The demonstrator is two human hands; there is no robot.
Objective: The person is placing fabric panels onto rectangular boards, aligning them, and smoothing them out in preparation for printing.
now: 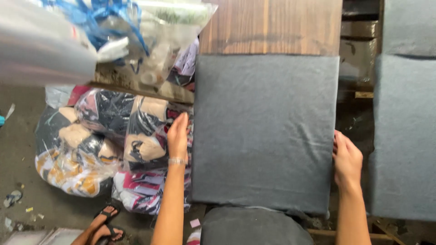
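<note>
Head view: we hold the grey cushion (265, 131) flat on the wooden bench (272, 25), left hand (177, 136) and right hand (347, 161) with open fingers pressed on its side edges; uneven pressure could skew it toward the neighbouring cushion (402, 136)

left fingers: tips of the left hand (177, 136) hidden behind the grey cushion (265, 131) edge;
second cushion (403, 136): cut off at right edge;
clear bag (41, 45): blurred, top-left;
floor scraps (13, 198): too small to tell
</note>
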